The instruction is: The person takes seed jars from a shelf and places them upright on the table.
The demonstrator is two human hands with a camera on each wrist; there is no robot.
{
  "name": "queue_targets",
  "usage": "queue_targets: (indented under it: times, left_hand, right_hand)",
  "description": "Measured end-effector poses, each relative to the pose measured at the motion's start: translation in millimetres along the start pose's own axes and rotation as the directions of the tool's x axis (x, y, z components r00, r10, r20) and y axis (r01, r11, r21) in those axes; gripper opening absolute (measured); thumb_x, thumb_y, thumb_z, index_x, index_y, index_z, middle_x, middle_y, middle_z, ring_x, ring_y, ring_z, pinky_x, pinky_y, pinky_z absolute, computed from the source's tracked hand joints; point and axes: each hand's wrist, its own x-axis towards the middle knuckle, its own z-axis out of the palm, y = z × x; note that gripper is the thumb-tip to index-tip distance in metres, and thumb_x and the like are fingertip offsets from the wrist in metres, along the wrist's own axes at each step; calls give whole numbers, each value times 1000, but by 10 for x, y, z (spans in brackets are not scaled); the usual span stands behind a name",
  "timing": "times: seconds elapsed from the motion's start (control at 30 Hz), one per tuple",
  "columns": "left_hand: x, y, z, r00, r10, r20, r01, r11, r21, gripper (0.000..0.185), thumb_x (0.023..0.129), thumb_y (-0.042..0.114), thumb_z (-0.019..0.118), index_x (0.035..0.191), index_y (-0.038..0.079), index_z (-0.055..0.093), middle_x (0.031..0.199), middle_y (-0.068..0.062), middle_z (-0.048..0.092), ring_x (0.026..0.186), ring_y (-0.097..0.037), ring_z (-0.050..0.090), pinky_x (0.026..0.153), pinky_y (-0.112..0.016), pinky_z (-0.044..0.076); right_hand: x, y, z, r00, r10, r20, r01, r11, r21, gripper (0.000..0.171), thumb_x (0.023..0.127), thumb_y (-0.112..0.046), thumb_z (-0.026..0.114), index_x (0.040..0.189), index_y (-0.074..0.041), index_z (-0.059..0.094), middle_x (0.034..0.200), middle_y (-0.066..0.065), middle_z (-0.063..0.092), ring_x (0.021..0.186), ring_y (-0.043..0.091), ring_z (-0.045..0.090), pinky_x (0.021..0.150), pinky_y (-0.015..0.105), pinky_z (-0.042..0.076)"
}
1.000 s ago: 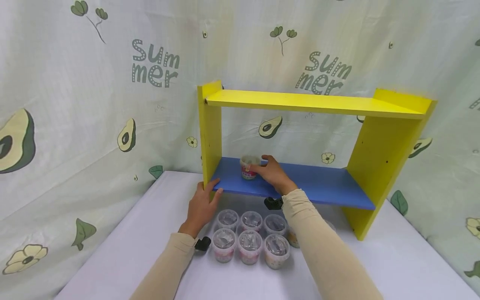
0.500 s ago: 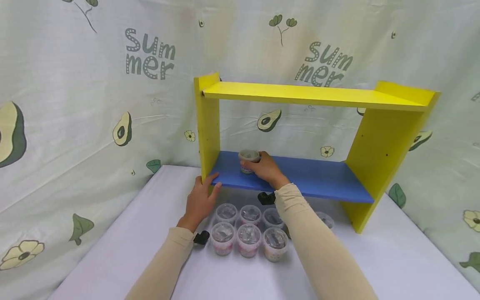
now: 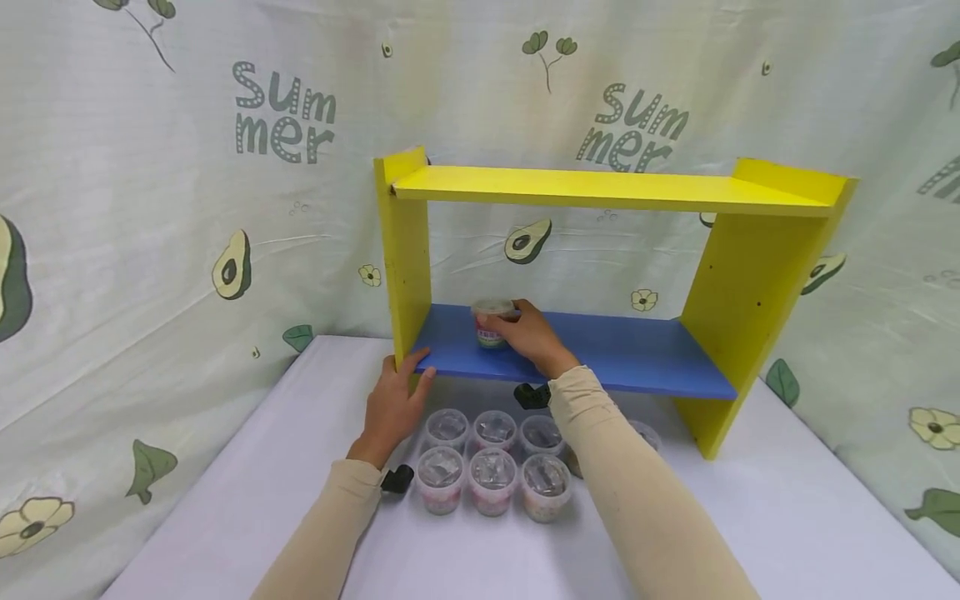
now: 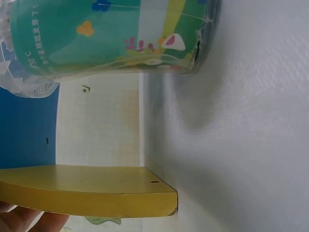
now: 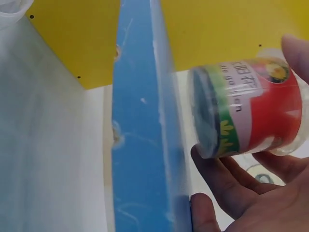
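Head view: right hand (image 3: pixel 534 337) curled around a small cup (image 3: pixel 491 323) with red label, on the blue shelf (image 3: pixel 637 358) near its left end, close to the yellow side panel (image 3: pixel 405 267). Compared with half a second before, almost same place for hand and cup; one second before, fingers more loose beside the cup, now closed on it. Left hand (image 3: pixel 393 406) flat and relaxed against the front corner of the shelf unit, fingers straight, holding nothing, same as before. Under the shelf, on the white table (image 3: pixel 225 517), a group of sealed cups (image 3: pixel 491 479) in two rows, unchanged.

Left wrist view: a green cup (image 4: pixel 111 36) lying across the top of the picture, the yellow panel edge (image 4: pixel 96 195) below, only a few fingertips (image 4: pixel 29 220) at the bottom corner.

Right wrist view: cup (image 5: pixel 248 106) pinched between fingers (image 5: pixel 231 181) below and thumb at the right, beside the blue shelf edge (image 5: pixel 140 145); whether touching the board, cannot tell.
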Motion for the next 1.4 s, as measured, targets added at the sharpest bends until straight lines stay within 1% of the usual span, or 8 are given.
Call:
queue_targets:
  times: [0.1, 0.3, 0.53, 0.7, 0.83, 0.93, 1.17, 1.4]
  left_hand:
    - [13, -27, -35, 1000, 1, -13, -1, 1000, 4, 46, 104, 48, 48, 144, 28, 54, 119, -23, 50, 79, -37, 61, 62, -53, 50]
    - [28, -35, -33, 1000, 15, -19, -15, 1000, -1, 46, 103, 48, 50, 144, 27, 53, 118, -22, 50, 81, -36, 61, 62, -53, 50]
    - [-58, 0, 52, 999, 39, -25, -39, 999, 14, 45, 103, 45, 54, 142, 24, 56, 113, -23, 52, 76, -33, 59, 58, -49, 51]
    - [-24, 23, 34, 998, 54, -36, -54, 998, 12, 45, 103, 43, 54, 143, 24, 56, 114, -24, 51, 76, -34, 59, 58, -49, 50]
    - [-23, -1, 18, 999, 30, -28, -30, 1000, 8, 45, 103, 47, 51, 143, 27, 55, 117, -23, 51, 78, -34, 60, 59, -50, 51]
    - [-31, -11, 6, 1000, 14, -21, -14, 1000, 2, 45, 103, 47, 51, 144, 28, 55, 117, -22, 51, 79, -34, 60, 60, -49, 51]
    - [2, -12, 14, 999, 41, -35, -41, 999, 3, 45, 104, 45, 51, 145, 27, 54, 115, -23, 50, 77, -33, 59, 59, -50, 50]
    - [-30, -14, 2, 999, 32, -36, -32, 999, 11, 44, 103, 45, 52, 143, 25, 55, 115, -23, 51, 77, -33, 59, 60, -50, 50]
  right_hand:
    - [11, -49, 4, 999, 15, -29, -14, 999, 46, 84, 89, -53, 71, 149, -5, 35, 140, 14, 49, 128, 29, 50, 107, 49, 38]
    - [-25, -28, -101, 993, 54, -109, -36, 986, 165, 79, 91, -43, 72, 149, -4, 36, 140, 15, 48, 126, 30, 50, 105, 49, 40]
    - [-156, 129, -251, 988, 106, -114, -79, 973, 217, 76, 93, -40, 70, 150, -3, 35, 141, 17, 48, 126, 31, 50, 101, 46, 45]
    - [-173, 106, -318, 985, 92, -147, -63, 979, 192, 79, 91, -46, 71, 149, -5, 37, 137, 15, 51, 122, 30, 52, 100, 46, 45]
    - [-223, 56, -331, 985, 78, -157, -46, 979, 199, 84, 89, -50, 73, 149, -5, 36, 137, 14, 51, 122, 29, 52, 101, 46, 44]
    - [-302, 10, -349, 989, 48, -142, -19, 979, 202, 83, 90, -49, 72, 151, -6, 35, 139, 14, 50, 125, 29, 51, 103, 47, 43]
    - [-463, -6, -463, 992, -62, -109, 84, 975, 206, 72, 94, -43, 70, 148, -7, 39, 139, 12, 51, 126, 29, 51, 105, 49, 41]
    - [-647, 84, -541, 993, -58, -104, 77, 980, 185, 72, 95, -40, 69, 149, -5, 37, 140, 15, 50, 126, 30, 51, 103, 48, 43]
